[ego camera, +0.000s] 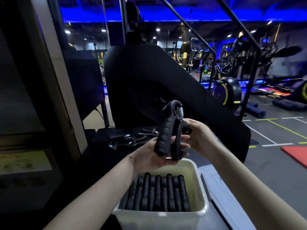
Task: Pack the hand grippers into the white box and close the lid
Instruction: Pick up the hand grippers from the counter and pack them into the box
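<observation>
While held above the white box (197,211), black hand gripper (167,136) upright, spring end on top, handles pointing down. Left hand (154,156) under it, palm up, fingers curled round the lower handles from behind and the left. Right hand (197,136) just beside on the right, fingertips pinching the gripper's right side near the round knob below the spring. Both hands close together, clamped on that one gripper. Box open, standing low in view directly beneath the hands, with a row of packed hand grippers (157,193) inside, ribbed black handles side by side filling most of the floor. White lid (222,196) off, lying just beside the box on its right. Further back on a dark surface (103,138), several loose grippers (129,138) with shiny metal parts, well apart from the box. Behind, dim gym floor with blue lighting and exercise machines (229,90).
</observation>
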